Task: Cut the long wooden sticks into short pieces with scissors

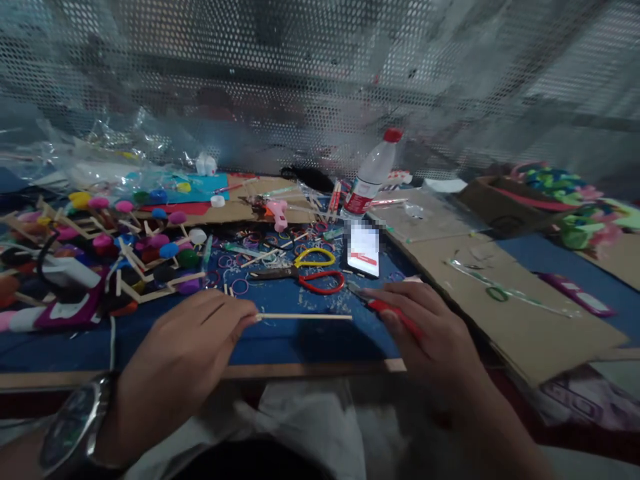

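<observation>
Pinched in my left hand [195, 353] is the end of a thin wooden stick [307, 317], which points to the right over the blue table top [255, 343]. A watch sits on my left wrist. My right hand [433, 327] is wrapped round the red handle of a utility knife [397, 317]; its blade end points up and left, apart from the stick. Just beyond the hands lie scissors [305, 272] with one yellow and one red handle loop. A phone [363, 250] with a lit screen rests behind the knife.
Sticks with coloured pompoms [160, 250] and a purple device [75, 303] crowd the left. A red-capped bottle [369, 177] and a pink glue gun [277, 215] stand or lie farther back. Cardboard [525, 313] covers the right side. Perforated metal [300, 80] rises behind.
</observation>
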`<state>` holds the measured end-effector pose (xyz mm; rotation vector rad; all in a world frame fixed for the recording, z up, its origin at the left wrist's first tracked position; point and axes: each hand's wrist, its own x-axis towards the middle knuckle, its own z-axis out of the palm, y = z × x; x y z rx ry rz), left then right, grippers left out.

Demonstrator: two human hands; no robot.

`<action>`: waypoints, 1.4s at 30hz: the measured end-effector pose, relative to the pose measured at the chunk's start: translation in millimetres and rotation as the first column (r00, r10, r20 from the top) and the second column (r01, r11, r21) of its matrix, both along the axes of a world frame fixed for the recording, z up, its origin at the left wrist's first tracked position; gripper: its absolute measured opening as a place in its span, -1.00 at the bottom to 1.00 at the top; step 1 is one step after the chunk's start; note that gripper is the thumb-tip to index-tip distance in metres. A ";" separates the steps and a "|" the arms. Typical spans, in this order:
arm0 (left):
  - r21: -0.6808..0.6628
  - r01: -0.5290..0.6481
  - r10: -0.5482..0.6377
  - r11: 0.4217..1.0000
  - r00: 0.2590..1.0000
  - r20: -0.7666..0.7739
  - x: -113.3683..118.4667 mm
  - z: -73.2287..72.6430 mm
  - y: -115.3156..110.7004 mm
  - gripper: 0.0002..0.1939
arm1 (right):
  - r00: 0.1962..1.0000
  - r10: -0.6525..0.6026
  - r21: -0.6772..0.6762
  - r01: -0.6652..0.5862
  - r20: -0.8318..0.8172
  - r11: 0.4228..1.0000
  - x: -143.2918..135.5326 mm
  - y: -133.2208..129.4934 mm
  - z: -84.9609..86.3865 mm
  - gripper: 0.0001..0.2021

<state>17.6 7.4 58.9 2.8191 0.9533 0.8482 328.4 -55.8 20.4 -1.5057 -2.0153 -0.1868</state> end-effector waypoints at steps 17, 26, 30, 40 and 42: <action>-0.423 0.108 -0.147 0.900 0.987 -0.060 9.7 -4.1 85.7 -0.62 | 0.902 0.404 -0.382 -0.323 0.153 0.866 -86.5 110.5 37.6 -0.80; -0.502 0.277 -0.298 0.819 0.954 0.041 6.6 -15.9 81.1 -0.65 | 0.871 0.480 -0.236 -0.447 0.105 0.863 -93.1 100.5 17.4 -0.73; -0.476 0.323 -0.315 0.818 0.944 0.100 7.7 -18.4 77.9 -0.67 | 0.875 0.479 -0.288 -0.442 0.068 0.849 -93.7 96.2 15.3 -0.78; -0.469 0.395 -0.360 0.790 0.918 0.166 9.4 -23.0 75.7 -0.72 | 0.859 0.509 -0.335 -0.495 -0.053 0.801 -90.1 93.9 18.5 -0.74; -0.474 0.402 -0.365 0.783 0.915 0.171 9.1 -23.4 75.2 -0.72 | 0.860 0.507 -0.354 -0.494 -0.062 0.794 -90.1 94.0 19.0 -0.76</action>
